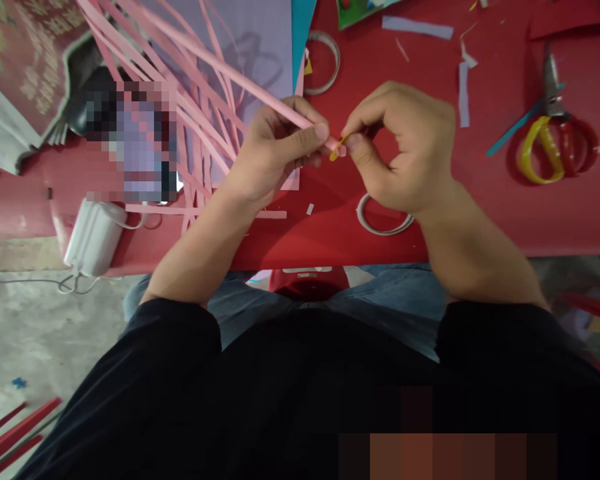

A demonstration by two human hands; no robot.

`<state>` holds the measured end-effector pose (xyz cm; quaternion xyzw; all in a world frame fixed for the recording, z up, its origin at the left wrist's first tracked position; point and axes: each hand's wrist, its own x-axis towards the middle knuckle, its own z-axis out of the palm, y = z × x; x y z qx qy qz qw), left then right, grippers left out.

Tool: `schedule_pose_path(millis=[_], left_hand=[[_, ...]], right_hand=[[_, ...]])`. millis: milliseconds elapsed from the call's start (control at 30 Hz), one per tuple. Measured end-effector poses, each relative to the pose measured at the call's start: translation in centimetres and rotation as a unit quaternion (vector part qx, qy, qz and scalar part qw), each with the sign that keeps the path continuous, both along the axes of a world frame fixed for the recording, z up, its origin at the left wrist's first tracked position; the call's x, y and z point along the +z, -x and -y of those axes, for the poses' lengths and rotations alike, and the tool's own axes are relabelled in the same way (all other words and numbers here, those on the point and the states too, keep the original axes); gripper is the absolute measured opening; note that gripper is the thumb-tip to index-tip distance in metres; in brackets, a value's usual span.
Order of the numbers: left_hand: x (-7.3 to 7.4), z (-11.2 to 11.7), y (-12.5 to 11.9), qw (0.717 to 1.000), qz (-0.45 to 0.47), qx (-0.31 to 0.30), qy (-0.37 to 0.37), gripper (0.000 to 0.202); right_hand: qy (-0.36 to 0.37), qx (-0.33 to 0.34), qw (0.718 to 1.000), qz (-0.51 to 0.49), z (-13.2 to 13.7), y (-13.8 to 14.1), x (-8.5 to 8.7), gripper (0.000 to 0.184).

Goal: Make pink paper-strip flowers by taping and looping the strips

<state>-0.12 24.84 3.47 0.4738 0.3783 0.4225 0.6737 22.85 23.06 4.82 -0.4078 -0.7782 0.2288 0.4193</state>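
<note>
The left hand (283, 143) pinches a pink stick (250, 85) and the right hand (405, 143) a yellow piece (335, 155) at its four-o'clock end, where a hard tug could bend it.

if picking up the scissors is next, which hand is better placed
Likely the right hand: the scissors lie on its side, while the left hand grips the pink stick.

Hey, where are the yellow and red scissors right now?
In the head view, the scissors lie on the red table at the right, out past the right hand, next to a blue strip.
</note>
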Motion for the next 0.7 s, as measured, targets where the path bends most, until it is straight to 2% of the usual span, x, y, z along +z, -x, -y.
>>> schedule_pose_path(millis=[200, 333, 500, 700], left_hand=[[0.3, 0.1, 0.1, 1.0, -0.02, -0.012, -0.003, 0.037], [0.2, -0.1, 0.2, 1.0, -0.026, -0.007, 0.006, 0.03], [1.1, 0.3, 0.0, 0.997, -0.052, -0.017, -0.051, 0.024], [0.9, 0.3, 0.2, 0.999, -0.035, -0.003, -0.001, 0.032]], right_hand=[[0.033, -0.011, 0.999, 0.015, 0.1, 0.1, 0.0, 0.031], [-0.006, 0.023, 1.0, 0.003, -0.4, -0.1, 0.1, 0.029], [-0.054, 0.073, 0.996, -0.016, -0.8, -0.3, 0.6, 0.021], [-0.032, 0.054, 0.998, 0.006, -0.7, -0.3, 0.7, 0.022]])
